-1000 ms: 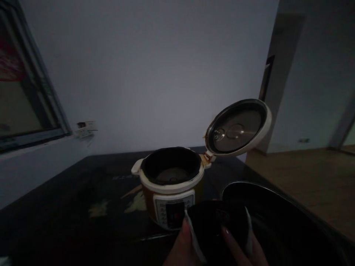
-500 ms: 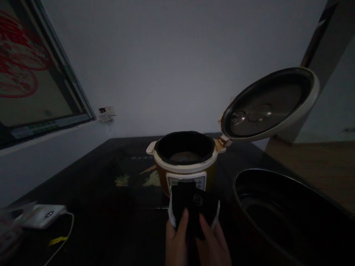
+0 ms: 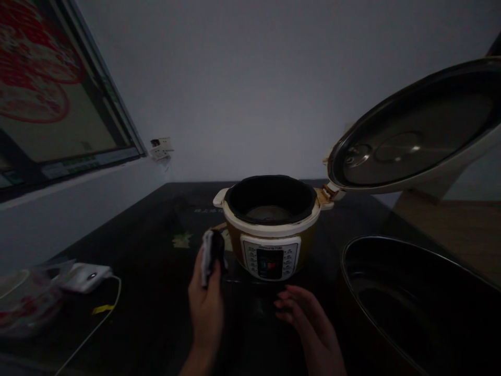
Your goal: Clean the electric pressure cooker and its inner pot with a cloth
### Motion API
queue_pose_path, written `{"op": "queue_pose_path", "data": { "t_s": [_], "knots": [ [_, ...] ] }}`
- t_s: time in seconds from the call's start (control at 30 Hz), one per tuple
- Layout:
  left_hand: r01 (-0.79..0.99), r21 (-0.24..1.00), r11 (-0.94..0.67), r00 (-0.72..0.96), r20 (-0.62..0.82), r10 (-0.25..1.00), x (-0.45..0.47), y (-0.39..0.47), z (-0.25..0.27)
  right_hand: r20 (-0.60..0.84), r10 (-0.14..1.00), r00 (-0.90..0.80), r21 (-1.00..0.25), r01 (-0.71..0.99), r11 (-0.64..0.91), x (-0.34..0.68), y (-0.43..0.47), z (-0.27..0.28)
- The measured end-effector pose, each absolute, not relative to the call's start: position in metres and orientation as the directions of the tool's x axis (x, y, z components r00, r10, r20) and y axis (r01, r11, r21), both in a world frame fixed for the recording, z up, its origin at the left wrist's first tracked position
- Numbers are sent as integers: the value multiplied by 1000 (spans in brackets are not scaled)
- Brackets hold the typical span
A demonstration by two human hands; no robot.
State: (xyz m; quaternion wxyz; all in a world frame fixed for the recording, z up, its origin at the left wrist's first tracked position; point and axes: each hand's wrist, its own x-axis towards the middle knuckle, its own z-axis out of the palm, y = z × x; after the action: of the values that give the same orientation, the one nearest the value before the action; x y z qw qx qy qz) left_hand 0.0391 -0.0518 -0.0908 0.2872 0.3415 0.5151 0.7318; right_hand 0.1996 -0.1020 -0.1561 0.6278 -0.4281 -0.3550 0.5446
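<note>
My left hand (image 3: pixel 206 297) grips a folded black cloth (image 3: pixel 216 251) with a white edge, held upright left of the cooker's front. My right hand (image 3: pixel 307 318) is in front of the cooker, its fingers apart, loosely bent and holding nothing. Between and beyond both hands stands an electric pressure cooker (image 3: pixel 270 228) with a white rim and a front control panel (image 3: pixel 270 257). Its lid (image 3: pixel 415 130) is swung up on the right-hand hinge, so the dark inner pot (image 3: pixel 270 190) shows. The bottom of that pot looks pale.
A large dark oval pan (image 3: pixel 395 277) sits at the right on the black table (image 3: pixel 156 230). At the left are a white device (image 3: pixel 86 277) with a cable, a yellow scrap (image 3: pixel 103 309) and a patterned container (image 3: pixel 27 303) in plastic. Wall sockets (image 3: pixel 161 148) are behind.
Both hands held the cloth in front of the panel; now the right hand has let go and moved right. My left hand has carried the cloth left, uncovering the panel. The view has shifted slightly.
</note>
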Motion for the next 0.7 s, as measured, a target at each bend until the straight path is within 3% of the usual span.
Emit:
{"op": "queue_pose_path", "data": {
  "t_s": [0.07, 0.17, 0.37, 0.47, 0.7],
  "knots": [
    [182, 889, -420, -347, 458, 819, 59, -43, -97, 4, 990, 143, -938, -343, 53, 199, -103, -153],
    [471, 672, -572, -45, 666, 745, 81, -32, -113, 28, 989, 145, -954, -292, 69, 204, -106, -154],
    [737, 134, -662, 382, 726, 572, 56, -9, -134, -2, 986, 165, -974, -222, 35, 217, -113, -165],
    [775, -63, -629, 441, 767, 466, 38, 3, -133, 5, 988, 153, -983, -182, 33, 216, -113, -164],
    [787, -189, -588, 481, 785, 391, 51, 5, -127, 36, 988, 150, -998, -53, 45, 220, -120, -158]
  ]
}}
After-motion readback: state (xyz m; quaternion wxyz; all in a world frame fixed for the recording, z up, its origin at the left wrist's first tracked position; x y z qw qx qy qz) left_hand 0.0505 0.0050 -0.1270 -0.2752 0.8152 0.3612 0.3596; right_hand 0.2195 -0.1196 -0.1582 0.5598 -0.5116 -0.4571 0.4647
